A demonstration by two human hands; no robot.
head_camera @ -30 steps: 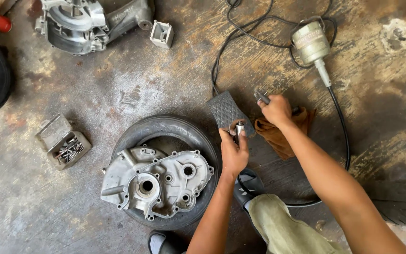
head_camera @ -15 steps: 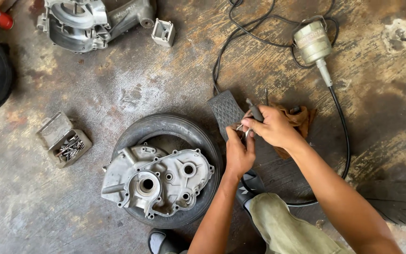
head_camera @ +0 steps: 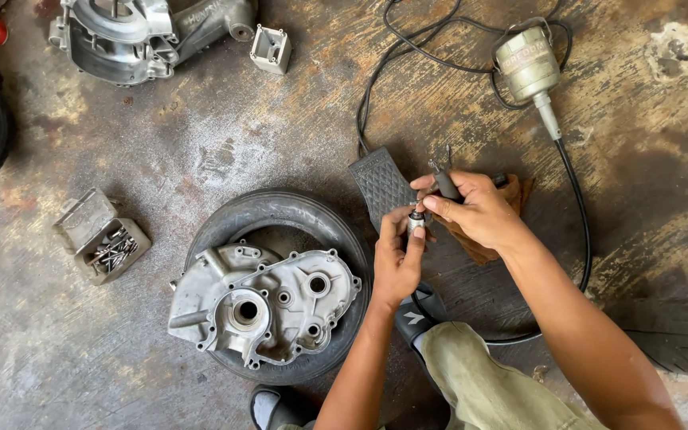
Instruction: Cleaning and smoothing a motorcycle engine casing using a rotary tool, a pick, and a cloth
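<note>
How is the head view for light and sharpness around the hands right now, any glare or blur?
Head view: even, soft daylight, no hard shadows; the left hand and right hand are sharp, no motion blur; mild sheen on the engine casing and motor unit; the small metal part in the fingers is too small to resolve.

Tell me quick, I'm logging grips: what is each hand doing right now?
Left hand: closed, fingertips pinching a small metal cylindrical part.
Right hand: closed around a dark handpiece, over a brown rag.
</note>
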